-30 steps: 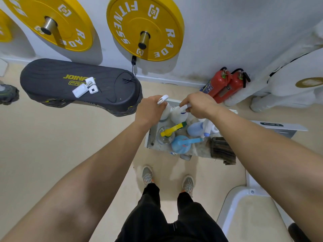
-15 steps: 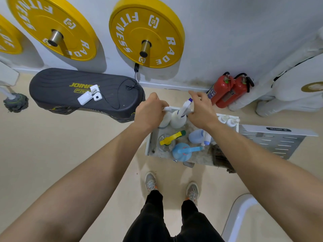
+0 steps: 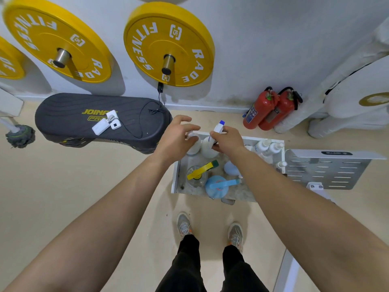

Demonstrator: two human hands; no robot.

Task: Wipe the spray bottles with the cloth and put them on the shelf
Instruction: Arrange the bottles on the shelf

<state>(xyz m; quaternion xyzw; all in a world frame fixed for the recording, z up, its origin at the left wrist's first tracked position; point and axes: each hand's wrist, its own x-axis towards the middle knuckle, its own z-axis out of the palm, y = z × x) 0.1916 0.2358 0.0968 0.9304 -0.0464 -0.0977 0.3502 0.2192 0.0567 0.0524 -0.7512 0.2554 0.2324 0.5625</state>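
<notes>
A low white shelf tray (image 3: pixel 176 175) sits on the floor in front of my feet, holding several spray bottles. My right hand (image 3: pixel 228 141) is closed around the neck of a white spray bottle (image 3: pixel 208 148) with a blue nozzle tip, standing at the tray's far edge. My left hand (image 3: pixel 175 137) has its fingers spread just over a second white spray bottle (image 3: pixel 193 145) beside it, not gripping it. Nearer me stand a clear bottle with a yellow trigger (image 3: pixel 200 171), a blue bottle (image 3: pixel 216 186) and a pale blue one (image 3: pixel 230 167). No cloth shows; my right arm covers the tray's right part.
Small white bottles (image 3: pixel 269 145) crowd the tray's far right corner. A grey slotted metal plate (image 3: pixel 324 171) lies to the right. A black padded platform (image 3: pixel 101 121) is to the left, two red fire extinguishers (image 3: pixel 265 110) stand by the wall, and yellow weight plates (image 3: pixel 168 45) hang above.
My left hand has let go of the white bottle's trigger and spread its fingers. My right hand has settled lower on the blue-tipped bottle's neck.
</notes>
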